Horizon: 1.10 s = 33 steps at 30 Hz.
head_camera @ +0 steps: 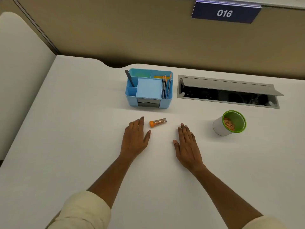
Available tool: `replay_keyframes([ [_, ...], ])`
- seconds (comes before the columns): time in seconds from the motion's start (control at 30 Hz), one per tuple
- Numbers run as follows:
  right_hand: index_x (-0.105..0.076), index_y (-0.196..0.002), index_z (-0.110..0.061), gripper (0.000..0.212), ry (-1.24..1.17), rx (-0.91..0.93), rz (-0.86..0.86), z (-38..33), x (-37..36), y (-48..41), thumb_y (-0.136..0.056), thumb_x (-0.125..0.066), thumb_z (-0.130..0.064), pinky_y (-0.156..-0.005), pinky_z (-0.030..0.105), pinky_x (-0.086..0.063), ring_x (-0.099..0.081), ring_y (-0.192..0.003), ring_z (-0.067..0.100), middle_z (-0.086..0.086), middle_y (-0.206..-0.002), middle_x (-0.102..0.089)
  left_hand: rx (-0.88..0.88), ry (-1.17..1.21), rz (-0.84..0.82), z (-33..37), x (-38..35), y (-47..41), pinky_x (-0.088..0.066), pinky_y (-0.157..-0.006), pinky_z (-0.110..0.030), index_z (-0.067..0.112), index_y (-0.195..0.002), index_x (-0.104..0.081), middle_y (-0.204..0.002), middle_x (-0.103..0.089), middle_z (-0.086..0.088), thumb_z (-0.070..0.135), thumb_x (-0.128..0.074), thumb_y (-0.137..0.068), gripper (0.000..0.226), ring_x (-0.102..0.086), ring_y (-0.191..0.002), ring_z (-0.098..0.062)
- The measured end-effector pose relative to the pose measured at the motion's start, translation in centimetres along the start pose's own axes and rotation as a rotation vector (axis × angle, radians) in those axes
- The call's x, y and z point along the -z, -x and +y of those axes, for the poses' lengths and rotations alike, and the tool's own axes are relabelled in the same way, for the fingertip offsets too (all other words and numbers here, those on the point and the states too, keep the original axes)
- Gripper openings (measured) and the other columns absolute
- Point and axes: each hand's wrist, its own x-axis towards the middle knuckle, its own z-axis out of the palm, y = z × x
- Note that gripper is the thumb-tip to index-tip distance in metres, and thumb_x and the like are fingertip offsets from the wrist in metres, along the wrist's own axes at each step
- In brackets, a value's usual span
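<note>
A small clear tube with an orange cap (157, 122) lies on its side on the white desk (66, 129), between my two hands and a little beyond them. My left hand (135, 138) rests flat on the desk just left of the tube, fingers straight, not touching it. My right hand (187, 144) lies flat to the right, fingers straight, holding nothing. A blue desk organizer (132, 93) stands behind the tube, with several pencils (165, 86), a dark pen (129, 78) and a light blue note block. A white cup with a green rim (217, 126) holds orange bits at the right.
An open cable hatch (227, 91) with a raised grey lid is set into the desk at the back right. A tan partition wall carries a blue sign reading 016 (225, 13). A cream panel stands at the far left.
</note>
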Motion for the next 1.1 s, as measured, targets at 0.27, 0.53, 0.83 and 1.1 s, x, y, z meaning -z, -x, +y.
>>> replay_keyframes([
  [0.27,-0.023,-0.157,-0.010,0.059,-0.079,-0.038,0.046,-1.5,2.2,0.7,-0.105,-0.044,-0.026,-0.126,0.040,-0.021,-0.015,-0.156,0.021,0.008,-0.169,-0.017,-0.148,-0.123,-0.072,2.3,1.2,-2.7,-0.048,-0.091,-0.037,0.018,-0.137,-0.053,-0.133,-0.060,-0.008,0.038,-0.049,-0.103,0.039,-0.054,-0.116,-0.026],
  [0.53,-0.027,-0.157,-0.011,0.063,-0.097,0.071,0.133,-3.8,6.2,1.3,-0.101,-0.055,-0.020,-0.124,0.036,-0.024,-0.019,-0.155,0.021,0.007,-0.168,-0.020,-0.189,0.262,-0.123,4.0,3.7,-0.8,-0.048,-0.102,-0.034,0.016,-0.139,-0.055,-0.139,-0.062,-0.008,0.036,-0.059,-0.100,0.044,-0.058,-0.123,-0.024],
  [0.83,-0.036,-0.153,-0.008,0.069,-0.030,0.335,0.233,-7.5,13.9,2.7,-0.094,-0.069,-0.023,-0.124,0.052,-0.025,-0.031,-0.152,0.029,0.011,-0.162,-0.036,-0.463,0.313,0.099,7.5,10.3,3.4,-0.044,-0.093,-0.026,0.009,-0.131,-0.063,-0.126,-0.070,-0.013,0.032,-0.068,-0.094,0.044,-0.065,-0.114,-0.029],
  [1.1,-0.065,-0.125,-0.003,0.053,0.094,0.456,0.402,-8.7,16.8,5.2,-0.078,-0.086,-0.017,-0.104,0.059,-0.049,-0.072,-0.108,0.033,0.016,-0.118,-0.074,-0.575,0.417,0.185,9.8,13.7,7.1,-0.053,-0.086,-0.031,0.004,-0.126,-0.067,-0.116,-0.074,-0.016,0.020,-0.077,-0.088,0.042,-0.069,-0.103,-0.031],
])
